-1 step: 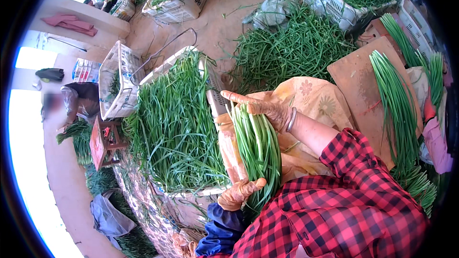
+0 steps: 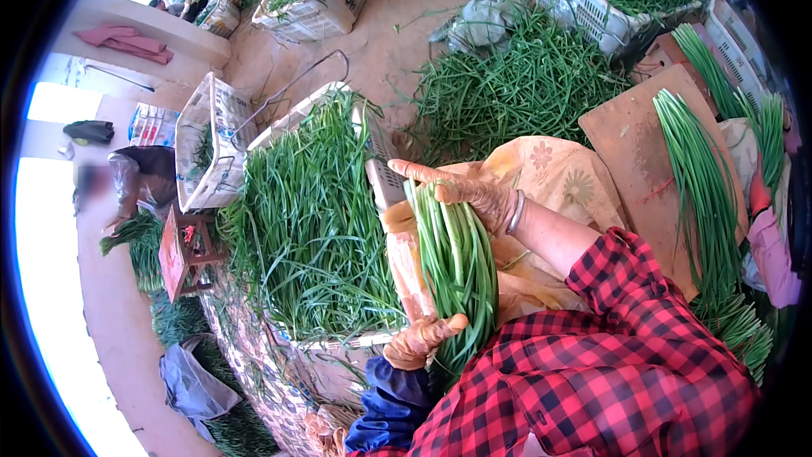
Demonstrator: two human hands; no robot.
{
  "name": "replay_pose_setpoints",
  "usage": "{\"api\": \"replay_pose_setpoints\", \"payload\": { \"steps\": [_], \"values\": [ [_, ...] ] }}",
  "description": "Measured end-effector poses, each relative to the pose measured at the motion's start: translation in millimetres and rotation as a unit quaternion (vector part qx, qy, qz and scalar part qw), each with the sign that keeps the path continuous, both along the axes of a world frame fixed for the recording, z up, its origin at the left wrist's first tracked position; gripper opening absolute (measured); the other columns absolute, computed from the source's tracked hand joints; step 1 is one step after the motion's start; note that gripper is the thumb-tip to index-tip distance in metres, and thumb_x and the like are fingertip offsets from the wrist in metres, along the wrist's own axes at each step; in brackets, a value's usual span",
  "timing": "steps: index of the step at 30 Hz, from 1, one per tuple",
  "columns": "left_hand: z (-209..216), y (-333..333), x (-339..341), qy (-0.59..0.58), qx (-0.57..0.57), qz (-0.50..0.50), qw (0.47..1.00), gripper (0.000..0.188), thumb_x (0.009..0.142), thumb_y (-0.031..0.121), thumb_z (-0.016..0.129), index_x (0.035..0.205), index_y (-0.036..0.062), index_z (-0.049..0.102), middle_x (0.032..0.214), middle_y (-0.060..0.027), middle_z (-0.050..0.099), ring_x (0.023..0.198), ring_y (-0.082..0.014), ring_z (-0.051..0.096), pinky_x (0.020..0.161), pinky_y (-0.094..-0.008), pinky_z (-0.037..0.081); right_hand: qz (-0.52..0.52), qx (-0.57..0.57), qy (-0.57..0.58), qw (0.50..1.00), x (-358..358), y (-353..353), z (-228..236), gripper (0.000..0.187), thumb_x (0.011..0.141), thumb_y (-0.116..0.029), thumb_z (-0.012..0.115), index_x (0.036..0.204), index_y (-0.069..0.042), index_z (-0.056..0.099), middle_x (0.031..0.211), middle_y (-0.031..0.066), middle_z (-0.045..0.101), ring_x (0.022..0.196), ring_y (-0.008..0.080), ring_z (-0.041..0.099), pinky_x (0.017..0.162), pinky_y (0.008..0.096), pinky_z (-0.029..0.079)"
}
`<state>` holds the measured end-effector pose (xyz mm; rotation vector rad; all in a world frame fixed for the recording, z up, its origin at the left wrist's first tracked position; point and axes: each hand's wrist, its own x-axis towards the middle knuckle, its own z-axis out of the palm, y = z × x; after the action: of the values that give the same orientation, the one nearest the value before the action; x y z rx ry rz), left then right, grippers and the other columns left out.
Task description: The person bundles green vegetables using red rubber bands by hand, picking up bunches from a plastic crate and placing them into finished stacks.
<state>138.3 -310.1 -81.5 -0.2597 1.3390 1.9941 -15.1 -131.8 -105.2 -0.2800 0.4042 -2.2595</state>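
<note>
My right hand, in an orange glove with a bracelet at the wrist, closes round the pale upper ends of a bunch of garlic chives. Its index finger points out to the left, past the stems. Lower down, my left hand, also gloved and with a blue sleeve cover, grips the same bunch near its dark leafy end, thumb across the leaves. The bunch lies lengthwise over my lap, on an orange flowered apron. Left of it stands a white crate heaped with loose green chives.
A board at the right bears sorted chives. Beyond my lap, a loose green pile covers the floor beside a plastic bag. A small red stool and another crate stand left. A co-worker's pink sleeve shows far right.
</note>
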Motion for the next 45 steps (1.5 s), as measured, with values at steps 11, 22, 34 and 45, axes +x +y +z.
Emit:
{"api": "replay_pose_setpoints", "payload": {
  "steps": [11,22,34,45],
  "values": [
    [136.0,4.7,-127.3,0.618,-0.194,0.146,0.748,0.058,0.088,0.035,0.056,0.134,0.0022,0.04,0.138,-0.014,0.041,0.131,-0.0284,0.033,0.11,-0.043,0.02,-0.346,0.228,0.328,0.849,-63.4,70.6,184.3,0.026,0.088,-0.027,0.06,0.1,-0.004,0.061,0.094,0.0109,0.066,0.091,0.0203,0.064,0.078,0.0303,0.053],
    [46.4,12.6,-183.1,0.2,-0.655,-0.518,0.512,0.069,0.069,0.056,0.066,0.128,0.0223,0.053,0.119,-0.0097,0.06,0.109,-0.0263,0.057,0.094,-0.0378,0.043,-0.499,0.345,0.502,0.616,-111.3,106.1,248.5,0.032,0.09,-0.018,0.058,0.122,-0.022,0.058,0.072,0.0019,0.064,0.066,0.007,0.058,0.063,0.0232,0.05],
    [50.9,98.9,-116.6,-0.163,0.459,0.08,0.87,0.062,0.088,0.052,0.046,0.117,-0.002,0.042,0.103,-0.014,0.057,0.092,-0.0235,0.056,0.083,-0.0401,0.046,-0.415,0.344,0.756,0.371,24.1,31.0,101.5,0.021,0.082,-0.03,0.061,0.091,-0.011,0.062,0.077,0.0051,0.057,0.07,0.0229,0.06,0.066,0.0364,0.052],
    [-15.8,82.9,-85.8,-0.348,0.594,0.106,0.717,0.029,0.092,0.03,0.046,0.095,0.0015,0.046,0.077,-0.0076,0.053,0.058,-0.0194,0.052,0.057,-0.0357,0.048,-0.418,0.42,0.732,0.337,78.2,21.5,9.6,0.034,0.08,-0.007,0.052,0.114,-0.006,0.054,0.094,0.0084,0.057,0.084,0.0215,0.057,0.077,0.0341,0.048]
  ]
}}
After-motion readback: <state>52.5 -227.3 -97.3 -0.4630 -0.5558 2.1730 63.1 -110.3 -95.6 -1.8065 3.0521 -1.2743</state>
